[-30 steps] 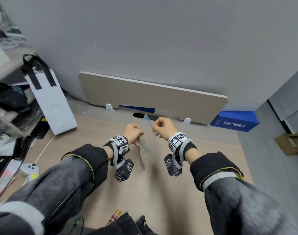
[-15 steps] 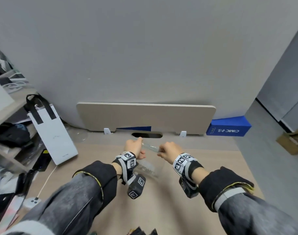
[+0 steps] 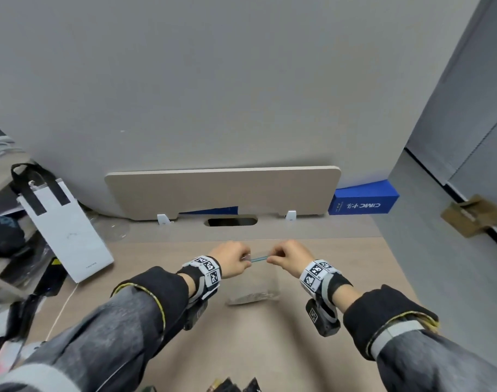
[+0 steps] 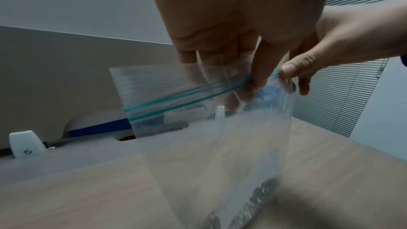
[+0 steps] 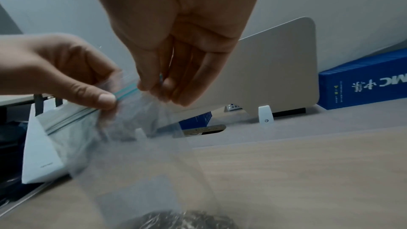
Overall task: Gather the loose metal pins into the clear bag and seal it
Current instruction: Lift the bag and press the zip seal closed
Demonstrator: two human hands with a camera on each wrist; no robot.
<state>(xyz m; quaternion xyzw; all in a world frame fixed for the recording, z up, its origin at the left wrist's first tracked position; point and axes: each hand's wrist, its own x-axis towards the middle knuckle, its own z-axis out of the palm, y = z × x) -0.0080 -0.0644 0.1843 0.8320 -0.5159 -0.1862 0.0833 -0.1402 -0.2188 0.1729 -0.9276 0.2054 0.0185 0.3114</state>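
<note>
A clear zip bag hangs upright over the wooden desk, with a heap of metal pins at its bottom. Its teal zip strip runs between my two hands. My left hand pinches the strip's left end and my right hand pinches the right end. In the left wrist view the zip strip and the clear bag sit below my left hand's fingers. In the right wrist view my right hand's fingertips pinch the strip, with the pins dark at the bag's base.
A beige divider panel stands at the desk's back edge above a cable slot. A white paper bag with black handles stands at the left beside clutter. A blue box lies at the back right.
The bag has swung from edge-on to broadside and dropped lower toward the desk. Both hands have shifted along the zip strip and now hold it level between them.
</note>
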